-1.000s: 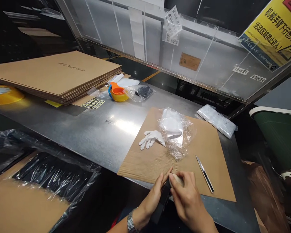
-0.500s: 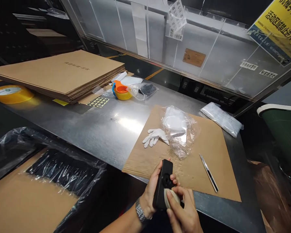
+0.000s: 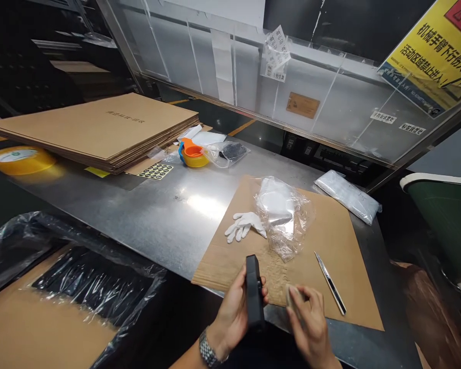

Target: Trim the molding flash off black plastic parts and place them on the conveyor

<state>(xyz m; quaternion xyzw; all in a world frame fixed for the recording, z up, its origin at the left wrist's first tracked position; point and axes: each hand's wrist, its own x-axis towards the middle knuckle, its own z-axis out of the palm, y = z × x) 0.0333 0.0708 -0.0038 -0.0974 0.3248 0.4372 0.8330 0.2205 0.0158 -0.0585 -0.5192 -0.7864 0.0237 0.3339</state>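
A black box-like device (image 3: 255, 294) is gripped in my left hand (image 3: 234, 312), tilted so a narrow side faces me. My right hand (image 3: 310, 323), slightly blurred, pinches a pale beige pad (image 3: 294, 296) a short way right of the device. Beyond my hands a brown cardboard sheet (image 3: 322, 230) covers part of the metal table. On it lie a white glove (image 3: 245, 226), a crumpled clear plastic bag (image 3: 286, 220) and, at the right, a slim cutter knife (image 3: 330, 283).
Stacked cardboard (image 3: 100, 125) and a yellow tape roll (image 3: 21, 160) are at the left. An orange tape dispenser (image 3: 194, 154) stands at the back. A plastic-wrapped packet (image 3: 348, 196) lies at the right edge. A plastic-lined box (image 3: 42, 318) is at lower left.
My right hand has moved right, taking the pale pad away from the device. My left hand has turned the device, so its round recess no longer shows. The view has shifted slightly.
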